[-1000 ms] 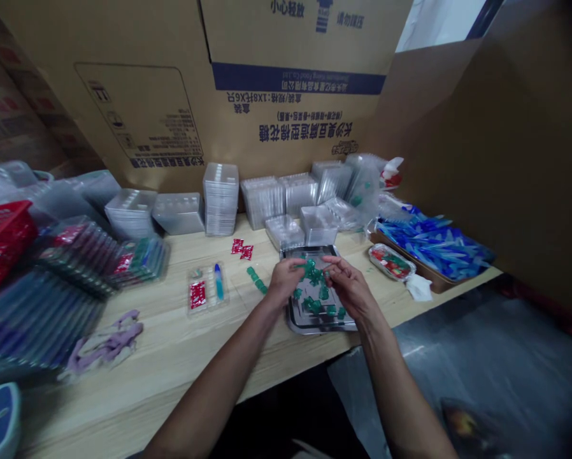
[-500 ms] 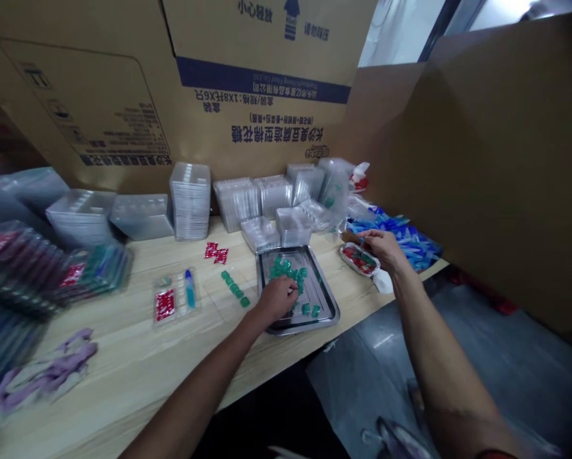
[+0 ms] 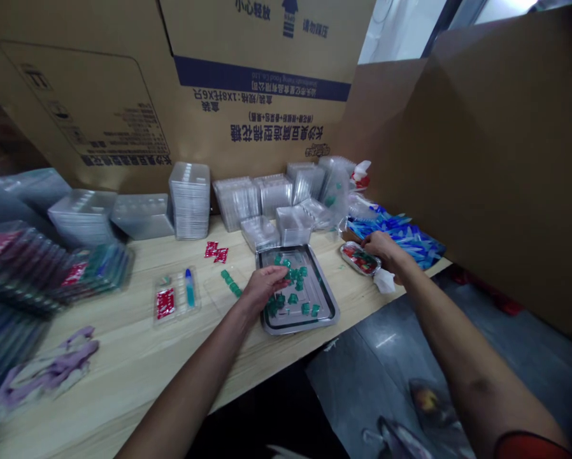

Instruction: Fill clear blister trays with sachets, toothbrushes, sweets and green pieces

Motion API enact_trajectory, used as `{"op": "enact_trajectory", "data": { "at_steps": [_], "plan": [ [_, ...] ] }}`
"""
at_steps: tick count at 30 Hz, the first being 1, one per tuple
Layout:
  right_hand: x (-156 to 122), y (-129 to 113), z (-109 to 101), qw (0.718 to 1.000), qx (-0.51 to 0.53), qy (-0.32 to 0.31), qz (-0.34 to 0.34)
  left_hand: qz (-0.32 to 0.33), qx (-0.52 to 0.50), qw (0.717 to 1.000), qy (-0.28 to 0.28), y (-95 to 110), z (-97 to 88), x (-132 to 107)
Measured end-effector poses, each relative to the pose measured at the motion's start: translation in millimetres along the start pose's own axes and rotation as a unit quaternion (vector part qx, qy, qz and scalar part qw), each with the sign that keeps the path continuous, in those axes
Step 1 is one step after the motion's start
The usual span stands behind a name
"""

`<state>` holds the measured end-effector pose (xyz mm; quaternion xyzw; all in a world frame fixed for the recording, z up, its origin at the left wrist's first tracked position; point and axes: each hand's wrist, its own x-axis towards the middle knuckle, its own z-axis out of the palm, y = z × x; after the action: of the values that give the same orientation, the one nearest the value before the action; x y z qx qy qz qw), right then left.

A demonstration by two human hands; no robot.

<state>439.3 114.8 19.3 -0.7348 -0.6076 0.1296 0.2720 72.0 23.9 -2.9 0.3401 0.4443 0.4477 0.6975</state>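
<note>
My left hand (image 3: 265, 287) lies spread over a steel tray (image 3: 297, 325), its fingertips among small green square packets (image 3: 293, 298) scattered on the tray. A tiny red bit shows at the fingertips, too small to name. My right hand (image 3: 380, 250) is at the far right, curled at the rim of a foil tray (image 3: 359, 258) of red and green pieces. Whether it grips anything is hidden by the fingers.
Stacks of clear plastic trays (image 3: 189, 201) stand along the back of the wooden table (image 3: 123, 331) against a cardboard box (image 3: 252, 76). Blue-wrapped items (image 3: 400, 234) lie at the right, a short row of green packets (image 3: 231, 283) left of the steel tray.
My right hand has left the steel tray for the foil tray at the right. My left hand has moved up and left across the steel tray, and the green packets are more spread out.
</note>
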Motion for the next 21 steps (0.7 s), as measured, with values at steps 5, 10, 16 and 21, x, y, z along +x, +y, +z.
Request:
{"op": "enact_trajectory", "data": {
  "at_steps": [5,10,16,21],
  "plan": [
    [2,-11,-3,0.982,-0.162,-0.095,-0.009,0.002,0.023,0.999,0.036,-3,-6.0,4],
    [-2,-21,-6,0.956,-0.264,-0.112,-0.063,0.019,0.061,0.996,0.069,-10,-6.4,9],
    [-37,-34,4,0.927,-0.329,-0.098,-0.148,0.041,0.067,0.993,0.083,-13,-9.3,8],
    [-72,-31,40,0.879,-0.395,-0.088,-0.253,0.044,0.055,0.991,0.11,-13,-13.6,12]
  ]
}}
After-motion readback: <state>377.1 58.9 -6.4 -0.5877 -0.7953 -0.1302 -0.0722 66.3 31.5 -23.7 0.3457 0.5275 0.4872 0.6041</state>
